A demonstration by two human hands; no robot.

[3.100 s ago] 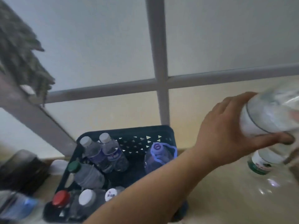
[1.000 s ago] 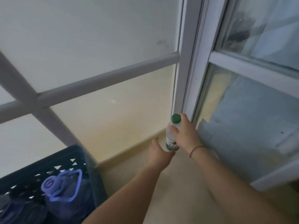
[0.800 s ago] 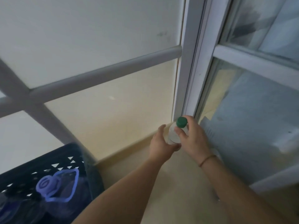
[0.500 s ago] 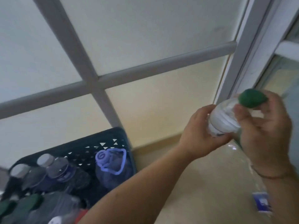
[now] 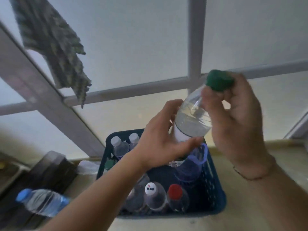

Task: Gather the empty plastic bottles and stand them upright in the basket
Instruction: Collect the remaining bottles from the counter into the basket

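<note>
Both hands above basket [image 5: 215, 194]: left hand [image 5: 160, 144] grips green-capped bottle [image 5: 191, 124], right hand [image 5: 233, 114] pinches its cap; forearm hides some basket bottles.

The white cap [image 5: 150, 188] of one basket bottle carries print — too blurred to read.

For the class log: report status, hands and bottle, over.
Left hand grips green-capped bottle; right hand pinches cap. Held above basket. Bottles crowd the basket's left.
</note>
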